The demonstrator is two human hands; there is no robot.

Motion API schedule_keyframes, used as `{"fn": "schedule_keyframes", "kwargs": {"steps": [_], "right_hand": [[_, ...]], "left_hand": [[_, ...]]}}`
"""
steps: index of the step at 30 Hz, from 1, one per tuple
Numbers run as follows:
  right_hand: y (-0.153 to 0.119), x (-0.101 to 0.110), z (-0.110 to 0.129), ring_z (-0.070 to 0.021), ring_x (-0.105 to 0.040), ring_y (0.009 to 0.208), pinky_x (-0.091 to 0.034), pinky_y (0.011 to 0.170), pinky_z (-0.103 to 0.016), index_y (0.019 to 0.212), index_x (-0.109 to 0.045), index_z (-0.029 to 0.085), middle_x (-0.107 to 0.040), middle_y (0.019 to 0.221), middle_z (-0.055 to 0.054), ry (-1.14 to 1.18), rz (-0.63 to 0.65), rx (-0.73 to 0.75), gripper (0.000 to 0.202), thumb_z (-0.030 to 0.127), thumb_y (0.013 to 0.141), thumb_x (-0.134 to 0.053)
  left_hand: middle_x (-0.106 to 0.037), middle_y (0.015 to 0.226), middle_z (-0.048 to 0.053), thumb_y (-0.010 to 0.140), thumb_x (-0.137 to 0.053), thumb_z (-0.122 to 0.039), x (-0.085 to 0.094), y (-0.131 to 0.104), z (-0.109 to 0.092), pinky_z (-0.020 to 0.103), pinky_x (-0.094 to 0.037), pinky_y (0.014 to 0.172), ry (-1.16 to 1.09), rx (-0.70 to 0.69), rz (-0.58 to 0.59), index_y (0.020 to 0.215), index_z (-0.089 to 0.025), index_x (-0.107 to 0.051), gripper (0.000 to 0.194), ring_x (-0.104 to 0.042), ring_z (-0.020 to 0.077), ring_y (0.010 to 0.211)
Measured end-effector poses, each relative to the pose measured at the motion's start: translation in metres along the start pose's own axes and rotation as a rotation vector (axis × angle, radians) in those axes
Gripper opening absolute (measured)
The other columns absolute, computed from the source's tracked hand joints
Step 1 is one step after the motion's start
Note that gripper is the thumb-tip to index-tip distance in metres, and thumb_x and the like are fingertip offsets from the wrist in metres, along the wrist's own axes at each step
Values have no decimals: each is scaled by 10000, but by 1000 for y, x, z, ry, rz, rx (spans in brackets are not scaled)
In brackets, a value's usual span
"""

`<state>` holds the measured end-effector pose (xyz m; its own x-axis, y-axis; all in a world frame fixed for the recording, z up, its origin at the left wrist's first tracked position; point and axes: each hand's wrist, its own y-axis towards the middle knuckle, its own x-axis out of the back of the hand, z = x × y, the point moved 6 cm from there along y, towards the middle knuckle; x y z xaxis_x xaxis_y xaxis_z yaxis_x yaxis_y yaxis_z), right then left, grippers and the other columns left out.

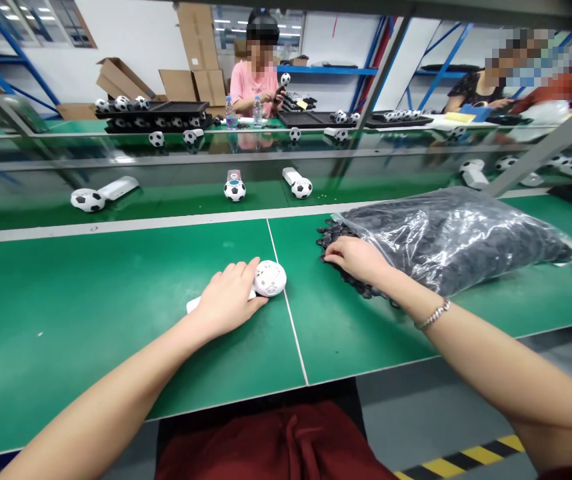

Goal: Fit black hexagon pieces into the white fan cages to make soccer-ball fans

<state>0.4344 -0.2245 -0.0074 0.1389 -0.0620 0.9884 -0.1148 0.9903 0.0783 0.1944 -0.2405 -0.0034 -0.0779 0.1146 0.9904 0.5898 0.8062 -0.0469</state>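
My left hand (231, 293) is closed around the handle of a white device with a round head (270, 279), lying on the green worktop (116, 293). Small holes and marks show on the head's upturned face, while most of the handle is hidden under my palm. To the right, my right hand (356, 257) pinches at a heap of small black parts (333, 232); a dark piece shows at its fingertips. These parts spill from the mouth of a clear plastic bag (451, 233) full of the same black pieces. A bracelet circles my right wrist.
Beyond the worktop's pale edge, a green conveyor belt (186, 193) carries several football-patterned devices, among them one with a handle (89, 199). Black trays (156, 110) and bottles (231, 113) stand farther back. A co-worker in pink (246, 83) sits opposite. A slanted metal post (541, 150) rises at right.
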Motion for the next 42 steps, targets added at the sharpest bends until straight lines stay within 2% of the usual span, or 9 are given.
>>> {"fn": "schedule_keyframes", "kwargs": {"steps": [7,12,15,21,24,28,32,39,42], "right_hand": [[-13,-1,8,-175,-606,789,-467,722,-280,913,-634,187,-657,883,-32,100,81,56,136,220,804,-559],[-14,-3,4,-193,-602,763,-461,666,-306,938,-612,187,-656,832,-27,129,37,-72,181,306,817,-551],[-10,-6,2,-209,-598,769,-444,640,-316,893,-615,197,-651,845,-34,101,-6,-119,174,338,819,-543],[-1,-9,6,-166,-589,687,-453,640,-291,772,-578,191,-632,752,-14,195,45,-44,81,271,787,-573],[-9,-6,23,-167,-592,684,-463,657,-300,804,-587,197,-633,729,-12,336,60,16,81,270,787,-558],[-34,7,69,-165,-592,767,-453,706,-292,839,-615,205,-653,849,-20,452,9,190,117,261,825,-512],[-53,16,104,-142,-578,729,-441,675,-260,825,-610,209,-647,802,-6,553,-44,292,110,265,845,-518],[-57,9,128,-176,-552,776,-384,667,-307,903,-625,198,-643,872,-42,337,-201,503,169,231,891,-460],[-54,8,128,-177,-540,752,-372,653,-315,855,-610,189,-628,814,-38,319,-248,505,128,231,877,-492]], "left_hand": [[-519,1163,122,811,-508,-365,6,-8,-3,392,-430,856,-131,-61,8,1335,-149,-315,598,-504,270,1041],[-525,1152,117,803,-522,-350,5,-8,-5,408,-429,859,-132,-91,19,1338,-147,-314,608,-505,273,1017],[-519,1158,114,798,-528,-353,4,-8,-4,407,-432,854,-144,-94,19,1337,-157,-315,612,-503,270,1014],[-467,1206,89,763,-568,-308,8,-8,-3,368,-411,910,-248,-136,-58,1328,-180,-328,627,-453,248,1100],[-479,1169,77,766,-539,-261,9,-7,-5,344,-431,872,-273,-158,-57,1313,-200,-352,581,-479,231,1066],[-499,1106,69,752,-528,-240,10,-8,-6,332,-444,840,-286,-164,-60,1298,-208,-371,569,-505,225,1019],[-494,1127,75,743,-548,-260,11,-10,-7,341,-444,851,-282,-142,-78,1302,-207,-361,591,-504,234,1034],[-508,1232,87,715,-621,-448,8,-7,-7,386,-430,908,-309,-112,-76,1292,-180,-376,682,-503,259,1098],[-535,1210,79,739,-602,-451,7,-6,-7,379,-435,905,-325,-110,-107,1252,-183,-417,608,-524,246,1079]]}}
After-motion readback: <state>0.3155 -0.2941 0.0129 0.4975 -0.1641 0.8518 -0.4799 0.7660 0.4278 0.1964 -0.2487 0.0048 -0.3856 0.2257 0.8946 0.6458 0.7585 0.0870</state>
